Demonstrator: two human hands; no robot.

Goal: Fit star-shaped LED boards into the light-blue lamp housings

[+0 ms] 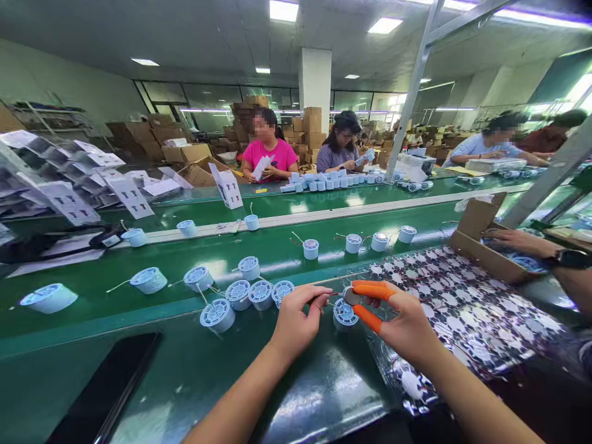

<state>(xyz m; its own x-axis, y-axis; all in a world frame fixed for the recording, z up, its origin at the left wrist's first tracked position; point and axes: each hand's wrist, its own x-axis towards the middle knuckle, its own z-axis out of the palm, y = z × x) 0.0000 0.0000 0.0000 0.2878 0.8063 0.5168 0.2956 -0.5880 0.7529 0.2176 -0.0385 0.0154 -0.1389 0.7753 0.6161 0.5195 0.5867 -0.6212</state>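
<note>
My right hand [407, 324], with orange covers on its thumb and fingers, pinches a small round silver disc [351, 296]. My left hand [298, 317] is closed to its left, thumb and forefinger pinching a thin dark reddish wire [333, 294] that runs toward the disc. Right below the disc stands a light-blue round plastic housing [345, 316] with a spoked top, partly covered by the disc. Several similar housings [238, 295] with wire leads stand left of my left hand; one is partly hidden behind it.
At right lies a sheet of many white round parts with wires [462, 302]. Beyond it another person's hand [527, 242] reaches into a cardboard box [481, 246]. A black phone [108, 388] lies at front left. More housings stand on the green belt [277, 216]; co-workers sit across.
</note>
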